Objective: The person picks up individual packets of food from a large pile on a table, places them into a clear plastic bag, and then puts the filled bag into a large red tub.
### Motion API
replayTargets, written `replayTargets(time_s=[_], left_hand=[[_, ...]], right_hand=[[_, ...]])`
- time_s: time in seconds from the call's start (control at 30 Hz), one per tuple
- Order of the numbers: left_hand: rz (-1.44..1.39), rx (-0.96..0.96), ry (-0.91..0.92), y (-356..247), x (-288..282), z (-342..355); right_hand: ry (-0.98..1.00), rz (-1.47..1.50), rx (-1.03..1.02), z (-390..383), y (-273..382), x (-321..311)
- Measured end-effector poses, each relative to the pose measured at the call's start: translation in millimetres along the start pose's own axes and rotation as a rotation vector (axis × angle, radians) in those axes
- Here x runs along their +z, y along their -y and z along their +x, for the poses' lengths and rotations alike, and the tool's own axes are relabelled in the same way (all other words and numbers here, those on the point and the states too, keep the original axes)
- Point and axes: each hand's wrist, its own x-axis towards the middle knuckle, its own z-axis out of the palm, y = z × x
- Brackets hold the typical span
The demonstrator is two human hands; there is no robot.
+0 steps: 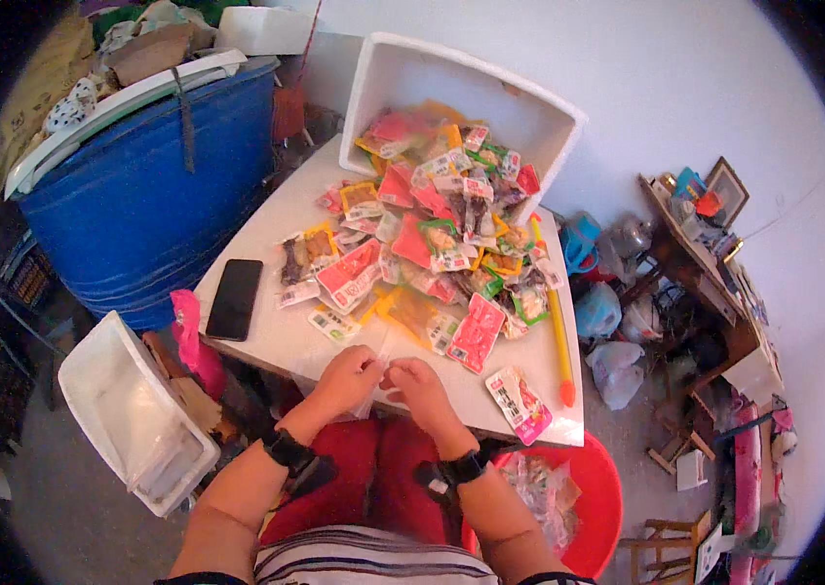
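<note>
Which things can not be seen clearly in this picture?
- Head view: the thin clear item between the left hand and right hand is hidden by the fingers.
- The red basin is partly covered by the right forearm and table.
- The snack packets are too small for their contents to be made out.
- The shelf items are blurred near the rim.

Your left hand and right hand sit close together — fingers curled, pinching, both arms bent in.
</note>
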Motion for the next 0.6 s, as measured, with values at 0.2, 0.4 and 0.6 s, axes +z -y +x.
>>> replayTargets(time_s=[0.2,0.4,0.6], left_hand=[[-0.027,-0.092,0.041,6.8,21.1,-2.7],[-0.226,-0.015,-0.273,-0.3,27.9,-9.6],[0.206,0.399,-0.186,-12.5,31.6,-17.9]], right_hand=[[-0.032,0.068,0.039,2.7,0.0,-4.2],[-0.158,0.112,-0.02,3.6,-3.0,-11.8],[-0.201,0.138,-0.072,-0.7,-5.6,-12.6]])
